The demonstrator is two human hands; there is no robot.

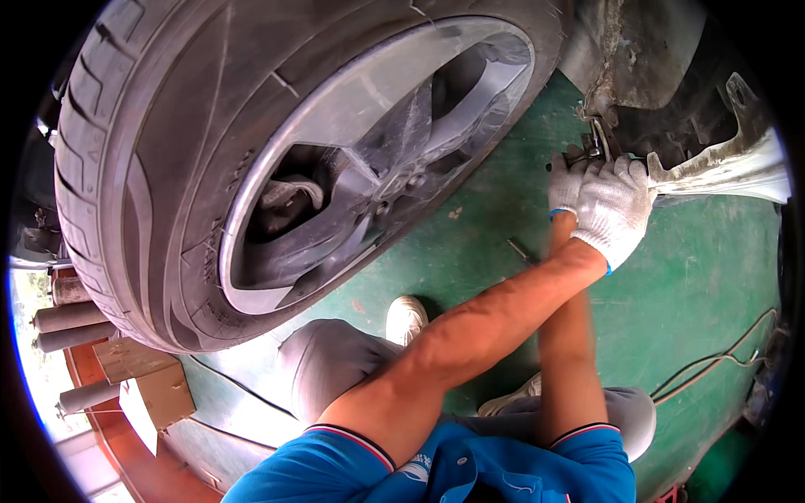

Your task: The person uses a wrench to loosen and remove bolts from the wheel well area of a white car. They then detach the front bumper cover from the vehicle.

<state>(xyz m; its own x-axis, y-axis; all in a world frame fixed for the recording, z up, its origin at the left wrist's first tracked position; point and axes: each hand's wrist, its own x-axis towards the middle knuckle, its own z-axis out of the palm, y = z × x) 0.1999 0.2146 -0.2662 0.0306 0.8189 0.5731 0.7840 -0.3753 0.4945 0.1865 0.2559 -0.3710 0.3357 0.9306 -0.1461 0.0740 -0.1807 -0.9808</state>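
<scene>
Both my hands wear white knit gloves with blue cuff edges. My left arm crosses over the right one. My left hand [616,201] is closed at the edge of a torn body panel, fingers curled toward a slim silver metal tool [600,139]. Just left of it, my right hand [566,183] is closed around the tool's lower end, partly hidden behind the left. The tool looks like pliers, but its exact kind is unclear. Its upper end meets a rusty, dirty bracket [602,92] under the car body.
A large tyre on a silver alloy wheel [390,109] fills the upper left. The pale panel [721,172] has a jagged edge. A small metal rod [520,250] lies on the green floor [671,277]. Cables [713,360] lie at right; a cardboard box [155,390] stands at left.
</scene>
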